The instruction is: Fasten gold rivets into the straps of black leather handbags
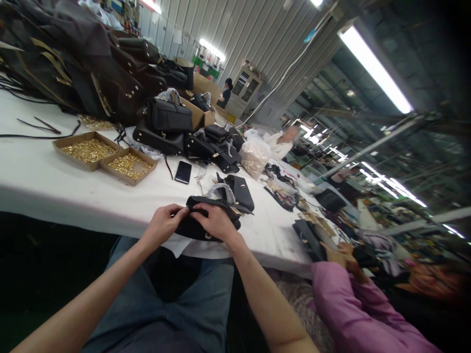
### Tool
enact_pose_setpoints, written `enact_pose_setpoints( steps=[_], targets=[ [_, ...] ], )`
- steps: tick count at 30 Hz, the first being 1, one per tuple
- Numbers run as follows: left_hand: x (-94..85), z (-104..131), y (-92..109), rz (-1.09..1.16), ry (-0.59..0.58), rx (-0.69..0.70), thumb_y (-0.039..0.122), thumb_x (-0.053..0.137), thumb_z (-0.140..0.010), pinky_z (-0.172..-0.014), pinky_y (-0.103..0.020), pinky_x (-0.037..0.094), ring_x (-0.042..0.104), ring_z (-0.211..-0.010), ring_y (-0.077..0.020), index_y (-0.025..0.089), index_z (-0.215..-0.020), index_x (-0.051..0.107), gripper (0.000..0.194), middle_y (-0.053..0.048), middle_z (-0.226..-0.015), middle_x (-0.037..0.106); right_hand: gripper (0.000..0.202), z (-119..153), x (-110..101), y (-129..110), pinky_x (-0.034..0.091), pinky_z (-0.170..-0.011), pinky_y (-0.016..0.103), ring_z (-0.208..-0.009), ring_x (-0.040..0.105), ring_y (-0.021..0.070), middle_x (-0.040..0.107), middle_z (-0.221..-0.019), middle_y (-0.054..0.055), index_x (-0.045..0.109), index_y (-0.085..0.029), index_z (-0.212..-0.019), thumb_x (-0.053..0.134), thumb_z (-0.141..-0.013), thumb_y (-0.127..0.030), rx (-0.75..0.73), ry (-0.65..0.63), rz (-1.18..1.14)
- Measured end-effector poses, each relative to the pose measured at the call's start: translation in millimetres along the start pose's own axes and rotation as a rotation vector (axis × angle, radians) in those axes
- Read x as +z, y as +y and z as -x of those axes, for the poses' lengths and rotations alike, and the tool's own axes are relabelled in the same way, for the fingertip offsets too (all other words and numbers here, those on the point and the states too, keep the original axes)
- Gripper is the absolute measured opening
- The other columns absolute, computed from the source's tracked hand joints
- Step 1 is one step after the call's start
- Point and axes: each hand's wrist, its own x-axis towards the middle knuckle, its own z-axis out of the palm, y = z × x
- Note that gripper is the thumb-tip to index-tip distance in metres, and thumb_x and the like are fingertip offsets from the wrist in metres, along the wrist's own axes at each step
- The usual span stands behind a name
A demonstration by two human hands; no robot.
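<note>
Lower centre: our left hand [165, 223] and right hand [218, 221] pinch a black bag [190, 227] at the table's [147, 203] near edge, presumably steadying it close to us. It looks dark, pliable, with one shiny fitting [208, 236]. Beyond, mid-left: gold pieces [90, 149], probably boxed against scattering.

I'm in a bag workshop: beyond my left hand [165, 224] lie heaped black bags [170, 116] and trays [75, 158] of gold fittings [90, 148].

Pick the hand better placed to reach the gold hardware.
Probably the left hand: it is nearer the gold hardware than the right hand. Both hold the black bag.
</note>
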Motion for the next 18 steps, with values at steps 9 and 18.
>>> enact_pose_setpoints(
  steps=[9,18],
  targets=[
    [-1.2,19.7,-14.1,0.118,0.074,-0.013,0.06,0.06,-0.108,-0.095,-0.032,0.054,0.074,-0.109,-0.0256,0.018,-0.117,0.082,0.048,-0.007,-0.112,0.082,0.022,0.2,3.9,-4.9,0.056,-0.107,0.034,-0.118,0.076,0.0256,0.082,-0.122,0.006,0.077,-0.026,-0.127,0.066,-0.109,-0.031,-0.076,-0.01,0.251],
    [0.4,21.0,-9.7,-0.083,0.024,0.161,0.052,0.062,-0.108,-0.116,-0.042,0.053,0.069,-0.132,-0.0301,0.023,-0.13,0.078,0.04,-0.011,-0.139,0.075,0.03,8.6,19.1,0.0,0.057,-0.112,0.039,-0.125,0.075,0.0287,0.081,-0.132,0.008,0.075,-0.026,-0.135,0.058,-0.112,-0.036,-0.067,0.045,0.329]
  ],
)
